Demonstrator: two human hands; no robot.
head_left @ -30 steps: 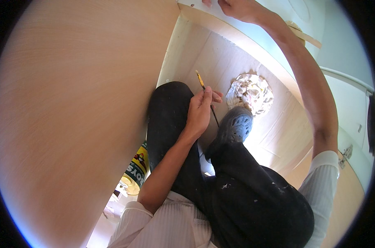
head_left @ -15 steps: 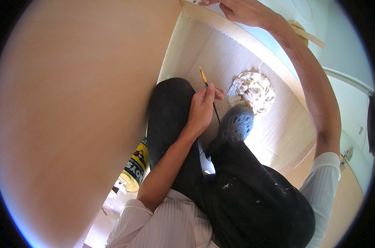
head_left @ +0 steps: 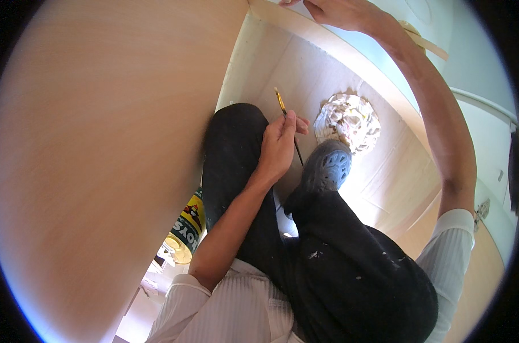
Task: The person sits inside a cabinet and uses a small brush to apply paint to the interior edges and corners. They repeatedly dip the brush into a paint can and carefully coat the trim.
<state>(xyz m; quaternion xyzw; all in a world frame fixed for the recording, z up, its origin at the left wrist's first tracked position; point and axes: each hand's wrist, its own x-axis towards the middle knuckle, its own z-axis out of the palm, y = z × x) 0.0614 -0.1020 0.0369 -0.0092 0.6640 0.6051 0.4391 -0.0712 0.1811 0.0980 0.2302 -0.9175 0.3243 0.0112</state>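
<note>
My left hand (head_left: pixel 278 147) is closed round a thin paintbrush (head_left: pixel 280 102), above my left knee. The brush has a dark handle, a gold-coloured ferrule and a small pale tip pointing up and away from me. My right hand (head_left: pixel 342 12) reaches far forward to the top edge of the view, by a white surface beyond a light wooden edge. A fingertip and the thumb side show there; the other fingers are cut off, so whether it holds anything is hidden. Past my shoe lies a crumpled, whitish round cloth or paper bundle (head_left: pixel 348 123), touched by neither hand.
A large light wooden panel (head_left: pixel 111 143) rises close on my left. Behind it stands a green and yellow can (head_left: pixel 186 228). My grey clog (head_left: pixel 328 166) rests on the pale boards. A metal hinge (head_left: pixel 482 211) sits at the right, and a wooden strip (head_left: pixel 431 46) at the upper right.
My right hand has shifted slightly up and right, its fingers moving further out of view. My left hand and the paintbrush are slightly higher in the picture, with the grip unchanged.
</note>
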